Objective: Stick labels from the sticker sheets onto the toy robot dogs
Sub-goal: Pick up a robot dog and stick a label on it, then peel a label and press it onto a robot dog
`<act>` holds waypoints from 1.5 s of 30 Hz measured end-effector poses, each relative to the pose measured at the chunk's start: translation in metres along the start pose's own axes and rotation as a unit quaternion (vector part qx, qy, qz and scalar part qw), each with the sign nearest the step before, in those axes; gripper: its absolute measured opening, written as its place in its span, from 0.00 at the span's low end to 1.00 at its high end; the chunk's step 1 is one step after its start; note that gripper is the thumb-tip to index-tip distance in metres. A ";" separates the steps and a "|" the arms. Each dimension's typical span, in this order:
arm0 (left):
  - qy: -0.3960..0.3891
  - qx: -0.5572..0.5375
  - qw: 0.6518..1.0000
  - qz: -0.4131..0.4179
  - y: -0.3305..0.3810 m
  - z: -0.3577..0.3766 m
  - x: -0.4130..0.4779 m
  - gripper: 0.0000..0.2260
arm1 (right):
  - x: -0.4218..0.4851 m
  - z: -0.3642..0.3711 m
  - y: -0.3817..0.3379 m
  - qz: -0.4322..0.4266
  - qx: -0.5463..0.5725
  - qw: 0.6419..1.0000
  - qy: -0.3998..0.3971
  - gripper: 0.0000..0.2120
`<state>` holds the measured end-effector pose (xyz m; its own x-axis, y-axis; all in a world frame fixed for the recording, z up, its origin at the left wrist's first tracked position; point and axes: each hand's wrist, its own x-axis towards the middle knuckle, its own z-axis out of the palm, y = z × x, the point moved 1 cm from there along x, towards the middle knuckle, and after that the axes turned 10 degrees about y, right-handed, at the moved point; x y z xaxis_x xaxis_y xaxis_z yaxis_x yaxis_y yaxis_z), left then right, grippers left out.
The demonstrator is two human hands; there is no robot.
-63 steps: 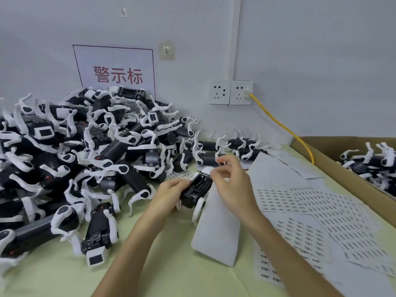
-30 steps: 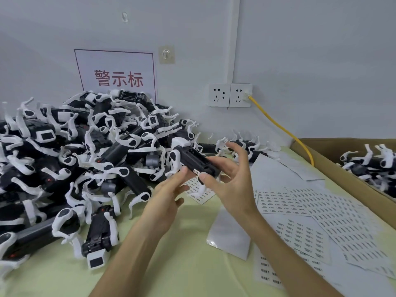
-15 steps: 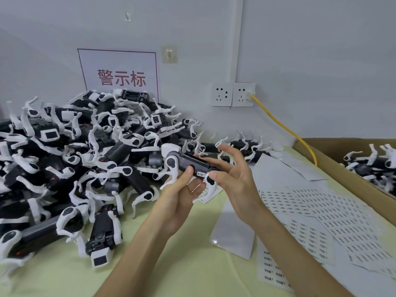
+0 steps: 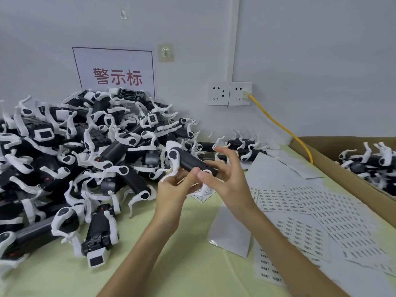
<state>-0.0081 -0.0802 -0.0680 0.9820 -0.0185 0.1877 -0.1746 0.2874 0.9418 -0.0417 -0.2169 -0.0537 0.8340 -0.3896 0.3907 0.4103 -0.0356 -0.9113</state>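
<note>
Head view: left hand (image 4: 171, 190) grips toy robot dog (image 4: 189, 161) underneath; right hand (image 4: 228, 181) pinches its end. Should hold steady, rub label flat.

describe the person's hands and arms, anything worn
The left hand and right hand wear no gloves, rings or watch. The left forearm and right forearm have no sleeve in view.

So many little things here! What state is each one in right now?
Held toy dog: off the table, between both hands.
Left hand: grips it from below.
Right hand: pinches its body.
Pile of toy dogs: heaped against the wall.
Sticker sheets: flat, overlapping.
Cardboard box: open, more dogs inside.
Yellow cable: plugged into the socket.
</note>
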 end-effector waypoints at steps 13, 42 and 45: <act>-0.010 0.083 0.996 -0.018 -0.024 -0.008 0.011 0.12 | 0.051 -0.071 -0.015 0.350 0.318 0.854 0.217 0.16; 0.006 0.147 0.986 -0.072 -0.021 -0.008 0.007 0.12 | 0.076 0.023 -0.017 0.007 -0.234 0.969 -0.078 0.33; 0.046 0.080 0.989 -0.119 -0.021 -0.011 0.010 0.10 | 0.078 0.069 -0.006 -0.029 -0.248 0.959 -0.130 0.42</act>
<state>0.0062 -0.0758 -0.0889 0.9978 0.0216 -0.0627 0.0593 0.1306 0.9897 0.0462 -0.1837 -0.0083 0.9056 -0.1328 0.4028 0.2862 -0.5096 -0.8114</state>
